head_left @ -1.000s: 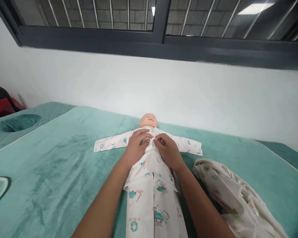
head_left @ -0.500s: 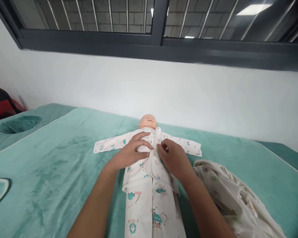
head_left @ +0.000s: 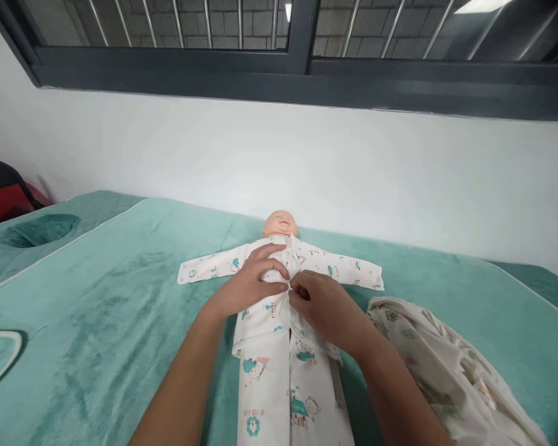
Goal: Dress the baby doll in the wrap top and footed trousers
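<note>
A baby doll (head_left: 280, 224) lies on its back, dressed in a white printed baby shirt (head_left: 260, 325) and matching trousers (head_left: 264, 396). Its sleeves stretch out to both sides. My left hand (head_left: 255, 279) rests over the shirt's chest, thumb and forefinger pinching the fabric at the front opening. From the other side, my right hand (head_left: 322, 303) pinches the shirt's front edge with bent fingers. The two hands' fingertips meet at the middle of the chest, where they cover the fastening.
A green plush cover (head_left: 121, 297) lies under the doll, with a round hole (head_left: 39, 230) at left. Crumpled printed white cloth (head_left: 450, 359) sits by my right forearm. Behind are a white wall (head_left: 204, 155) and a dark window frame (head_left: 167, 74). A red and black object (head_left: 2, 201) is at far left.
My right hand has moved slightly left and down, bringing its edge of the shirt against my left fingertips. The button that showed between the hands is now covered. The view has tilted slightly.
</note>
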`<state>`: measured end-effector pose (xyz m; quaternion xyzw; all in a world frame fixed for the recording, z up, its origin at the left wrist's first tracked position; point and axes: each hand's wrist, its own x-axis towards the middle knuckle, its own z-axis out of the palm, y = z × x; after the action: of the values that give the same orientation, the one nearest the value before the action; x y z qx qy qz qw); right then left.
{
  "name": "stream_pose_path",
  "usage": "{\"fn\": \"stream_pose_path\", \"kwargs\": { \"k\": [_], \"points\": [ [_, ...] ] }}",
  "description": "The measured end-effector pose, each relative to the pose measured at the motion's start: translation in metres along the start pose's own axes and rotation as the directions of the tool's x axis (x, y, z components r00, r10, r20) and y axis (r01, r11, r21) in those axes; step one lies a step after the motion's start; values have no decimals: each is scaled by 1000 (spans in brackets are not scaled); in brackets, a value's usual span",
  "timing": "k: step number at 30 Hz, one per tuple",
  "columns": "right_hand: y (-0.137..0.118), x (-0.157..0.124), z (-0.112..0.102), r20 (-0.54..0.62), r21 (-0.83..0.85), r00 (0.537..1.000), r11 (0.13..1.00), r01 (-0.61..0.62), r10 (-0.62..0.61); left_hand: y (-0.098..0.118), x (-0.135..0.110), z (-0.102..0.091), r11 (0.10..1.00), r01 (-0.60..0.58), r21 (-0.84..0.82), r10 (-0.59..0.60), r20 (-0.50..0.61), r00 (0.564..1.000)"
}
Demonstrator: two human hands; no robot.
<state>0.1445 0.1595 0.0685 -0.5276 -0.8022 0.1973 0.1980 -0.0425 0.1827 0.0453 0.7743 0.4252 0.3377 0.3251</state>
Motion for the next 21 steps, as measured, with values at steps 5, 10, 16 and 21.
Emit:
{"fn": "stream_pose_path", "kwargs": {
  "k": [5,10,16,21],
  "points": [
    [12,2,-10,118,223,992,975,6,-33,1,0,0,1000,-5,10,5,1,1000],
    [15,4,-9,110,369,993,927,-71,32,3,2,2,1000,-4,23,5,-37,999],
    [18,12,3,-43,279,994,957,-82,97,0,3,3,1000,-17,23,18,-20,1000],
    [22,15,6,-61,388,988,916,-107,141,2,2,7,999,-14,40,15,-27,1000]
  ]
}}
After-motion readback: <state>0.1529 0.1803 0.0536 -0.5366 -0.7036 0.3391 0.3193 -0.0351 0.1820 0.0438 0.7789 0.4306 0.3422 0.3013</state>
